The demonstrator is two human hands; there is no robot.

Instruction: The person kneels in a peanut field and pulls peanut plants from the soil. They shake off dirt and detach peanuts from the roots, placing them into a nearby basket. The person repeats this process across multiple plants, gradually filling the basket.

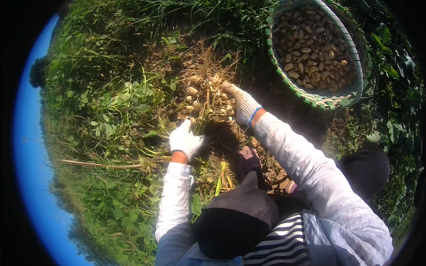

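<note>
A pulled-up peanut plant lies before me, its roots [207, 63] pointing away and pale peanut pods [196, 105] clustered below them. My left hand [184, 139], in a white knit glove, grips the stems just under the cluster. Leafy green tops [133, 99] spread to the left of that hand. On the cluster's right side, my right hand [242, 102] wears a similar glove with a blue cuff edge. Its fingers close on pods near the root base, the fingertips partly hidden among them.
A woven basket [327, 103] with green strips and an arched handle stands at the upper right, holding many peanuts [309, 50]. My shoe [249, 158] and dark-clothed knee [236, 216] are close below the hands. Weeds and bare soil [279, 179] surround me; a dry stalk [100, 163] lies left.
</note>
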